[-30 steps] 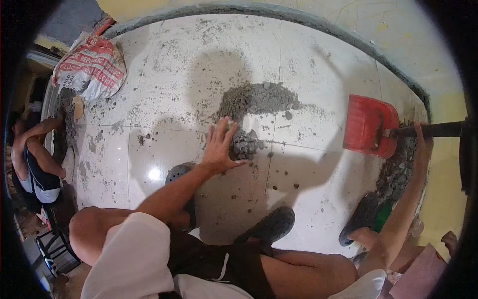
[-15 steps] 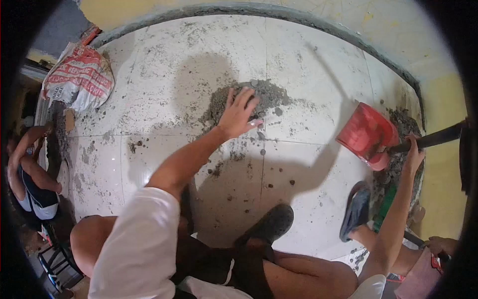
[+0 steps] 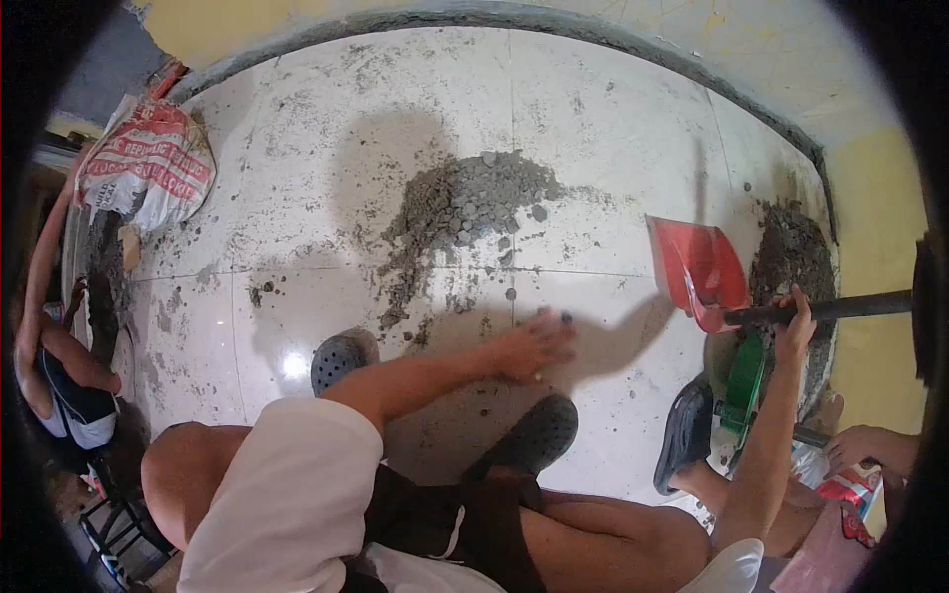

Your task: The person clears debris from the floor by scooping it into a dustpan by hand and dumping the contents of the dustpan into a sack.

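My left hand [image 3: 539, 346] is over the tiles in front of my feet, a little blurred, fingers apart and holding nothing. It is apart from the pile of crumbly grey mortar [image 3: 474, 198] on the floor beyond it. At the right, my right hand [image 3: 794, 323] is wrapped around the dark handle of a red dustpan [image 3: 702, 267]. The dustpan's scoop is tilted, facing the pile, and its inside looks bare. Just past the scoop, a darker heap of debris [image 3: 791, 247] lies against the wall.
A red and white sack [image 3: 148, 168] lies far left, near a crouching person [image 3: 74, 376]. At lower right, another person's hand [image 3: 865, 450] is close to a dark rod leading to a green plastic tool [image 3: 743, 385]. Loose crumbs dot the white tiles [image 3: 613, 336].
My left hand has left the mortar pile and moved right and toward me. The red dustpan has shifted slightly left and turned. The person at left now reaches toward the sack.
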Available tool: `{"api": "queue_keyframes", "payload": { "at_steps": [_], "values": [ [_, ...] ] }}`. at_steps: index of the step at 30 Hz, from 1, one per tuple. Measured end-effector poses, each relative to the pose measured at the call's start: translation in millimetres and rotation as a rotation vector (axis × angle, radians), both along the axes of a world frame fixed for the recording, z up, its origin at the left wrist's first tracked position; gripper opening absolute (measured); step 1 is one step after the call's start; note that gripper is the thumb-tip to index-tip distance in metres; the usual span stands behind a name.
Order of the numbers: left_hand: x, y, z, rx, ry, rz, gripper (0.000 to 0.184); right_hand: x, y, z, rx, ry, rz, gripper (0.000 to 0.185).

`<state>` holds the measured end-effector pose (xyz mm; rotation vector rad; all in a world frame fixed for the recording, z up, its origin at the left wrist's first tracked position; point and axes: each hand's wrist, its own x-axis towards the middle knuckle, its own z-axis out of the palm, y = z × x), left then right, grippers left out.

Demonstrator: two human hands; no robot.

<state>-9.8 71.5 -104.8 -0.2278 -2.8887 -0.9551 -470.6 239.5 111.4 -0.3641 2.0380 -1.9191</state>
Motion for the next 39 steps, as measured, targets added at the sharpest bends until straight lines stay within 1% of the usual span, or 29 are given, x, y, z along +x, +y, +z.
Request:
{"api": "queue_keyframes", "payload": {
  "at_steps": [1,3,5,6,7,8,9,10,12,13,14,15,16,17,18,19,20,21,22,23,24,25,27,28,31,32,35,36,39],
  "values": [
    [-2,-27,11,-0.036,-0.065,0.043,0.060,5,-6,2,0.019,0.018,-0.027,0.023],
    [-2,-81,12,-0.205,-0.074,0.150,0.063,8,-14,1,0.041,0.036,-0.049,0.026],
    [5,-117,5,-0.329,-0.031,0.314,0.066,5,-20,-1,0.063,0.092,0.025,0.026],
    [15,-126,33,-0.329,0.015,0.297,0.063,3,-21,0,0.061,0.089,0.030,0.026],
    [18,-124,43,-0.333,0.008,0.301,0.063,0,-20,3,0.063,0.041,0.031,0.025],
    [20,-117,52,-0.252,0.034,0.245,0.063,-3,-20,3,0.064,-0.008,0.033,0.025],
    [24,-107,56,-0.169,0.061,0.189,0.063,-17,-14,-9,-0.001,-0.045,0.058,0.018],
    [29,-94,56,-0.082,0.067,0.134,0.062,-4,-21,-8,-0.003,-0.046,0.062,0.018],
    [50,-75,57,-0.022,0.045,0.204,0.061,4,-22,-23,0.013,-0.167,0.058,0.018],
    [62,-70,58,0.039,0.025,0.275,0.061,-5,-16,-38,0.031,-0.228,0.064,0.026],
    [76,-76,49,-0.020,0.055,0.401,0.061,-24,0,-71,0.031,-0.218,0.093,0.032],
    [82,-78,38,-0.086,0.025,0.690,0.061,-31,7,-94,0.024,-0.216,0.122,0.039],
    [91,-81,33,-0.159,-0.014,0.980,0.061,28,-17,-70,0.345,-0.110,-0.150,0.053],
    [100,-80,26,-0.168,0.061,1.247,0.062,19,-10,-93,0.424,-0.126,-0.158,0.059],
    [105,-77,29,-0.183,0.045,1.257,0.062,11,-4,-113,0.506,-0.138,-0.166,0.066],
    [110,-69,32,-0.119,0.078,1.437,0.064,10,-1,-125,0.509,-0.151,-0.155,0.066],
    [116,-60,35,-0.048,0.115,1.615,0.065,10,2,-134,0.490,-0.243,-0.177,0.066],
    [120,-51,35,-0.039,0.099,1.659,0.070,5,1,-136,0.468,-0.323,-0.197,0.066],
    [123,-46,28,-0.037,0.114,1.673,0.070,3,-10,-127,0.436,-0.393,-0.214,0.067],
    [127,-42,15,-0.100,0.048,1.697,0.073,7,-13,-124,0.469,-0.341,-0.190,0.061],
    [126,-43,14,-0.164,-0.026,1.713,0.076,0,-18,-128,0.463,-0.336,-0.185,0.061],
    [121,-44,9,-0.182,-0.091,1.702,0.084,-4,-20,-135,0.410,-0.309,-0.208,0.057],
    [102,-52,8,-0.116,-0.056,1.706,0.092,2,-21,-135,0.371,-0.193,-0.205,0.047],
    [92,-59,10,-0.069,-0.012,1.690,0.097,0,-22,-136,0.355,-0.153,-0.115,0.043],
    [77,-84,4,-0.080,0.065,1.733,0.100,19,-45,-113,0.317,-0.066,0.103,0.030],
    [74,-95,11,-0.031,0.051,1.723,0.101,19,-52,-108,0.311,-0.046,0.175,0.026],
    [69,-128,8,-0.047,0.132,1.678,0.100,15,-77,-95,0.356,-0.026,0.200,0.023],
    [68,-136,10,0.004,0.161,1.657,0.098,15,-85,-89,0.391,0.014,0.255,0.021],
    [69,-159,6,0.033,0.161,1.610,0.096,9,-103,-84,0.340,0.069,0.342,0.020]
  ]
}}
